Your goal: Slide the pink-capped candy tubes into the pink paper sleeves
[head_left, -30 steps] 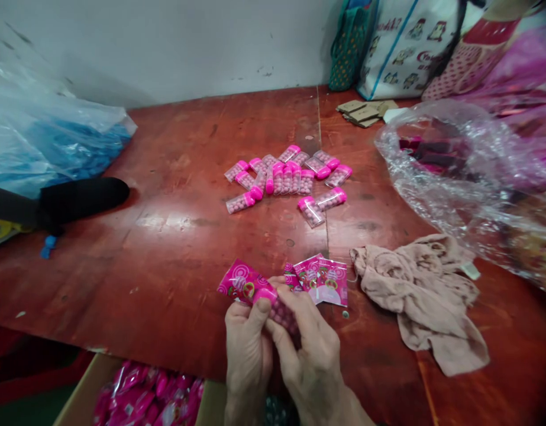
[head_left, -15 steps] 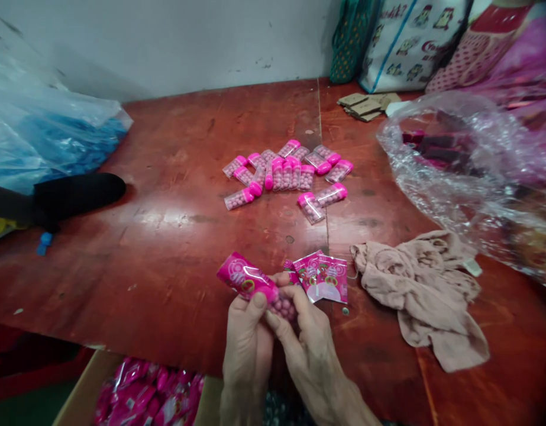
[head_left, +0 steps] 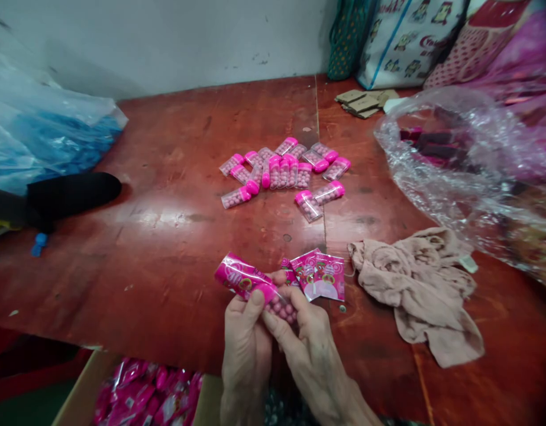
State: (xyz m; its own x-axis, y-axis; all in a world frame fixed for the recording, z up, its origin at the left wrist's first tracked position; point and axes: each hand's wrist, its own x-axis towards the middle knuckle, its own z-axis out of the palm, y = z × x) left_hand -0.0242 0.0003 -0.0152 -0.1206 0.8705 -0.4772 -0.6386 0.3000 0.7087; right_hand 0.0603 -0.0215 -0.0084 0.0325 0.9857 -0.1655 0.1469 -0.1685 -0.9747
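In my left hand (head_left: 246, 337) is a glossy pink printed sleeve (head_left: 239, 276), pinched under the thumb and tilted up to the left. My right hand (head_left: 312, 334) grips a clear candy tube (head_left: 283, 309) filled with pink balls. The tube's pink-capped end meets the open end of the sleeve, between both thumbs; how far it sits inside is hard to tell. Just beyond my right fingers lie a few flat pink printed sleeves (head_left: 330, 279), overlapping. Further back, several clear tubes with pink caps (head_left: 284, 173) lie in a loose cluster on the red-brown table (head_left: 175, 254).
A cardboard box (head_left: 80, 387) of pink packs stands below the front edge. A crumpled beige cloth (head_left: 426, 284) and clear plastic bag (head_left: 414, 171) lie right. Left are a black padded object (head_left: 75, 192) and a bag with blue contents (head_left: 64, 139). Cardboard pieces (head_left: 364, 103) lie behind.
Both hands keep the same grip on the sleeve and tube, with slightly more of the pink balls showing. The whole view has shifted a little.
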